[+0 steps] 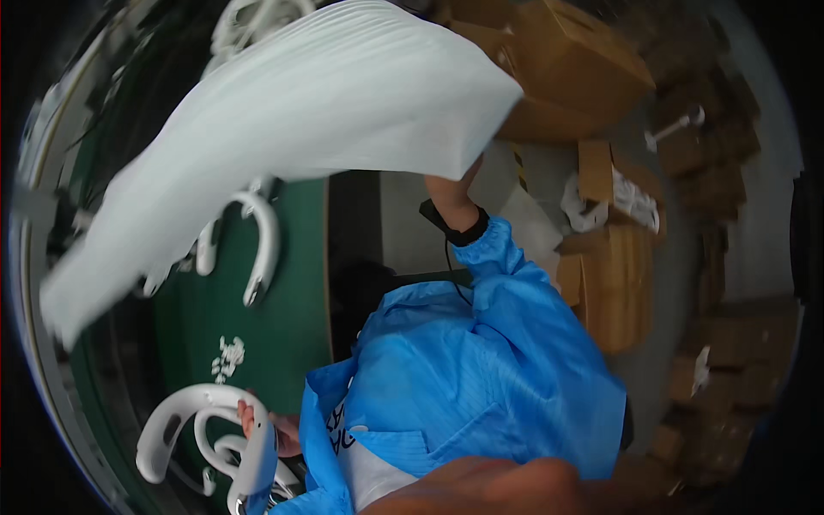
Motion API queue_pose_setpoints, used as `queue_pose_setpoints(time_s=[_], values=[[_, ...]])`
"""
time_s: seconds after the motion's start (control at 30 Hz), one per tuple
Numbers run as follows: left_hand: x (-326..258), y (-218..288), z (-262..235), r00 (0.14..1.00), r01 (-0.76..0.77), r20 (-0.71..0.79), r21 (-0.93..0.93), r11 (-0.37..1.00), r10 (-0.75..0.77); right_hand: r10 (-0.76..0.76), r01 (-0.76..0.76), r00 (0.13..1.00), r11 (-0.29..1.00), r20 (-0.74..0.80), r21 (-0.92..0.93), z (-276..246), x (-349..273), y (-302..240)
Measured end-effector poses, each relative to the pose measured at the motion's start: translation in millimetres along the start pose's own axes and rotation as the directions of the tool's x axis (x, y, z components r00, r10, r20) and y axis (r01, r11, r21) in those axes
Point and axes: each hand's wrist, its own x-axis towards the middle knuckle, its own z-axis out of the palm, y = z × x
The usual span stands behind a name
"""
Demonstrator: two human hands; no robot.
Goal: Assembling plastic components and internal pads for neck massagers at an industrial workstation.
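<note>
My right hand point(453, 186) is raised at the top middle, gripping one end of a long white foam sheet point(326, 107). Its fingers are mostly hidden behind the sheet. The sheet stretches left over a green table point(296, 283), and its far left end is smeared by motion. At the lower left, my left hand point(281, 432) is closed around one arm of a white U-shaped neckband device point(193, 397). More white curved pieces point(210, 425) show inside and beneath that device.
Another white curved neckband point(269, 245) lies on the table below the sheet, near a small pile of white bits point(229, 354). White curved parts point(245, 26) sit at the top. A large cardboard box point(571, 77) and an opened carton point(614, 283) stand to the right, with more cartons point(730, 360) beyond.
</note>
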Motion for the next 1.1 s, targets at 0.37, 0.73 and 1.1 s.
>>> queue_pose_setpoints(time_s=[0.37, 0.73, 1.1], values=[[-61, 14, 105, 0.979, -0.147, 0.134, -0.056, 0.988, 0.153, 0.158, -0.272, 0.962, 0.510, -0.222, -0.816, -337, -145, 353], [-87, 16, 87, 0.956, 0.288, 0.111, -0.204, 0.936, -0.270, 0.424, -0.175, 0.788, 0.850, 0.448, -0.497, -226, -119, 295], [-91, 5, 0, 0.989, 0.149, -0.053, 0.174, 0.973, -0.141, -0.824, -0.169, 0.141, 0.527, 0.549, 0.833, 136, -128, -161]])
